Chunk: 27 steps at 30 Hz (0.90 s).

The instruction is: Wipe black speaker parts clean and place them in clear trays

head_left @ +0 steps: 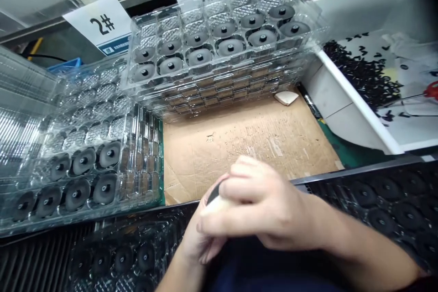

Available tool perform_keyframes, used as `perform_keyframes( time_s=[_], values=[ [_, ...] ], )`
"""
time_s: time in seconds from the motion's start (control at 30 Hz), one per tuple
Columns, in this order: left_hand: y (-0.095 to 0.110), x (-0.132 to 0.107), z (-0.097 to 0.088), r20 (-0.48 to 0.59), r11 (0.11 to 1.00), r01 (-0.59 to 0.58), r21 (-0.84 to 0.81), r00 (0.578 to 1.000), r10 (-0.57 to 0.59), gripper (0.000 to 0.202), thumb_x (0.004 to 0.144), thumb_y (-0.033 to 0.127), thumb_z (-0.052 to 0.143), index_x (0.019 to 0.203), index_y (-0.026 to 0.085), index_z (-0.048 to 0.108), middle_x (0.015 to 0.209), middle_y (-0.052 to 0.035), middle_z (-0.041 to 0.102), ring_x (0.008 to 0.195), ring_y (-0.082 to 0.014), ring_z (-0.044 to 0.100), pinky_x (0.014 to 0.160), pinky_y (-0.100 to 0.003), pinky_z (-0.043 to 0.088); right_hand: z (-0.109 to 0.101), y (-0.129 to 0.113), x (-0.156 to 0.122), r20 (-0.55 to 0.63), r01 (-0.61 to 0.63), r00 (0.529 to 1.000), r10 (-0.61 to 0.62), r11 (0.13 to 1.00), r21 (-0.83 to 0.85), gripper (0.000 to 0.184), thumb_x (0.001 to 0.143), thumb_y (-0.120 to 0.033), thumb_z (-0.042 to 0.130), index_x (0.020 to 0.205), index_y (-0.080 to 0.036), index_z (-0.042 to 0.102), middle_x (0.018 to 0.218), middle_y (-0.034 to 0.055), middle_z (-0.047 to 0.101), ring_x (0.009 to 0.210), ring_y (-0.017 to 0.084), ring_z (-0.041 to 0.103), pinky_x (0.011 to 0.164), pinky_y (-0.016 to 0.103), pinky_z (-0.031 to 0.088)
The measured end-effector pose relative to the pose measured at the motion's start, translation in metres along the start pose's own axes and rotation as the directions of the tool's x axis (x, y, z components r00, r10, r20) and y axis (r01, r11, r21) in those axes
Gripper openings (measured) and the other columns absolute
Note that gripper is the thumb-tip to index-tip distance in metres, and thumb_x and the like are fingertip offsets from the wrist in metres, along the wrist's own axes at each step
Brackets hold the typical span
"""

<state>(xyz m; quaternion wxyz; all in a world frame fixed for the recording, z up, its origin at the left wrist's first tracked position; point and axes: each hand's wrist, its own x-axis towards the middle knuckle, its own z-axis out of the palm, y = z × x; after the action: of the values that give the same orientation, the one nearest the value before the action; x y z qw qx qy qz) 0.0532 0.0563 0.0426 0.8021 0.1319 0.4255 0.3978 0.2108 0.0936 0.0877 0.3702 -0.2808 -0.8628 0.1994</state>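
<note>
Right hand [262,203] curled closed over a small dark-edged part [214,193], left hand [200,237] cupped beneath it, the pair gripping it close to the body for a steady hold, most of it hidden! Just ahead, a cardboard sheet [246,146] serves as a work surface. Beyond, clear blister trays [222,41] of black discs sit stacked, apparently sorted by a 2# card [101,20], and a white bin [362,73] of small black pieces waits within reach.

The clear plastic tray [215,9] shows a diamond-dimple pattern (brightest in the empty cells) beside grey discs [230,47] with black centres. The white card [99,20] bears a black "2#" above a blue strip; tan cardboard [239,146] shows pale scuffs, and black rubber pieces [359,73] speckle the white bin [356,100].
</note>
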Motion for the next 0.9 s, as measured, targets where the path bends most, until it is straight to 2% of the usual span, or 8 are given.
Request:
perform_keyframes(
  time_s=[0.1, 0.27, 0.37, 0.47, 0.53, 0.67, 0.8, 0.9],
  values=[
    [0.005, -0.002, 0.0, 0.106, 0.996, 0.022, -0.091, 0.994, -0.012, 0.054, 0.055, 0.039, 0.084, 0.105, 0.025, 0.07, 0.103, -0.0026, 0.072, 0.097, -0.0213, 0.067, 0.083, -0.026, 0.054, 0.004, 0.01, -0.008, -0.068, -0.188, 0.979, 0.19, 0.981, 0.039, 0.03, 0.094, -0.014, 0.039, 0.106, -0.016, 0.067, 0.077, 0.0037, 0.062, 0.071, 0.015, 0.052, 0.067, 0.03, 0.039],
    [0.009, -0.002, -0.007, 0.233, 0.967, 0.104, -0.233, 0.971, -0.049, 0.052, 0.053, 0.04, 0.083, 0.103, 0.032, 0.07, 0.109, 0.0002, 0.073, 0.097, -0.0209, 0.069, 0.083, -0.027, 0.056, 0.032, 0.016, -0.062, -0.099, -0.673, 0.7, 0.708, 0.699, 0.243, 0.024, 0.093, -0.025, 0.048, 0.11, -0.021, 0.064, 0.097, 0.0042, 0.069, 0.083, 0.015, 0.064, 0.069, 0.027, 0.05],
    [0.009, 0.0, -0.011, 0.245, 0.963, 0.121, -0.241, 0.968, -0.06, 0.052, 0.054, 0.038, 0.083, 0.104, 0.031, 0.07, 0.109, 0.0005, 0.073, 0.097, -0.021, 0.069, 0.083, -0.027, 0.057, 0.042, 0.02, -0.089, 0.019, -0.751, 0.638, 0.769, 0.617, 0.235, 0.026, 0.091, -0.028, 0.049, 0.107, -0.019, 0.066, 0.105, 0.0069, 0.072, 0.096, 0.021, 0.066, 0.079, 0.034, 0.053],
    [0.01, 0.003, -0.012, 0.264, 0.968, 0.107, -0.225, 0.963, -0.045, 0.05, 0.057, 0.039, 0.082, 0.104, 0.029, 0.07, 0.108, -0.0001, 0.073, 0.097, -0.0215, 0.069, 0.081, -0.027, 0.057, 0.029, 0.015, -0.085, -0.063, -0.778, 0.594, 0.802, 0.593, 0.207, 0.026, 0.091, -0.028, 0.049, 0.108, -0.018, 0.065, 0.106, 0.0086, 0.071, 0.094, 0.022, 0.067, 0.073, 0.034, 0.053],
    [0.008, 0.004, -0.011, 0.277, 0.975, 0.089, -0.205, 0.96, -0.029, 0.052, 0.057, 0.04, 0.082, 0.106, 0.028, 0.069, 0.108, -0.0009, 0.073, 0.095, -0.0218, 0.07, 0.082, -0.026, 0.057, 0.016, 0.004, -0.065, -0.197, -0.705, 0.659, 0.726, 0.687, 0.176, 0.024, 0.091, -0.025, 0.05, 0.112, -0.022, 0.063, 0.107, 0.0062, 0.07, 0.093, 0.019, 0.065, 0.07, 0.029, 0.05],
    [0.001, 0.004, -0.013, 0.202, 0.992, 0.044, -0.118, 0.979, -0.019, 0.047, 0.066, 0.034, 0.079, 0.111, 0.023, 0.068, 0.108, -0.0023, 0.073, 0.1, -0.0194, 0.067, 0.087, -0.022, 0.053, 0.006, -0.013, -0.019, -0.204, -0.208, 0.956, 0.211, 0.977, 0.038, 0.028, 0.093, -0.014, 0.045, 0.114, -0.021, 0.062, 0.09, 0.0013, 0.072, 0.076, 0.013, 0.061, 0.068, 0.028, 0.042],
    [-0.004, 0.0, -0.025, 0.128, 0.997, 0.002, -0.08, 0.992, 0.008, 0.054, 0.061, 0.04, 0.08, 0.111, 0.023, 0.068, 0.109, -0.0014, 0.073, 0.103, -0.0174, 0.066, 0.086, -0.016, 0.051, 0.016, -0.011, -0.002, 0.07, -0.276, 0.958, 0.277, 0.961, -0.033, 0.033, 0.086, -0.005, 0.041, 0.098, -0.019, 0.069, 0.071, 0.0004, 0.065, 0.064, 0.013, 0.054, 0.061, 0.029, 0.033],
    [-0.005, 0.0, -0.029, 0.137, 0.997, 0.007, -0.08, 0.99, 0.004, 0.052, 0.059, 0.048, 0.078, 0.106, 0.025, 0.071, 0.106, -0.0002, 0.074, 0.102, -0.0175, 0.066, 0.087, -0.017, 0.051, 0.021, -0.01, -0.002, 0.039, -0.267, 0.962, 0.271, 0.96, -0.089, 0.032, 0.087, -0.006, 0.041, 0.095, -0.017, 0.07, 0.068, 0.0004, 0.063, 0.06, 0.013, 0.05, 0.06, 0.03, 0.029]
  ],
)
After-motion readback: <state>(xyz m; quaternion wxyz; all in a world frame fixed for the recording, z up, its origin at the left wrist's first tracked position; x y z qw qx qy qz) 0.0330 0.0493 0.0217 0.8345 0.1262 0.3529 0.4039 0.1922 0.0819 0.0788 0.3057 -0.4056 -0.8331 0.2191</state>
